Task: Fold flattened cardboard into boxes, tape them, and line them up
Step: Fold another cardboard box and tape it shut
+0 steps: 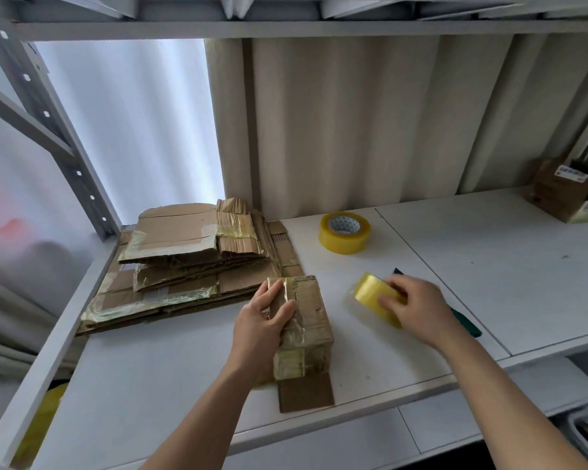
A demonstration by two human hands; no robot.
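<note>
Head view shows a white shelf board (489, 266) inside a grey metal rack (65, 147). Item 1: a small brown cardboard box (311, 320), partly wrapped in yellowish clear tape, stands near the front centre of the shelf board; 1 bottom flap lies flat toward the front edge. The left hand (262, 325) grips this box from its left side, thumb curled over the top, fingers wrapped around the taped edge. Item 2: a roll of yellow packing tape (375, 298), somewhat blurred, sits just right of the box. The right hand (418, 308) holds this roll, fingers curled over it. Item 3: a dark green flat tool (465, 322) lies on the board, partly hidden under the right hand; its type cannot be determined. Item 4: a second, larger roll of yellow tape (344, 232) lies flat further back. Item 5: a stack of flattened, taped brown cardboard sheets (190, 259) occupies the left rear, touching the box's far corner. Item 6: a labelled brown carton (564, 195) sits at the far right.
</note>
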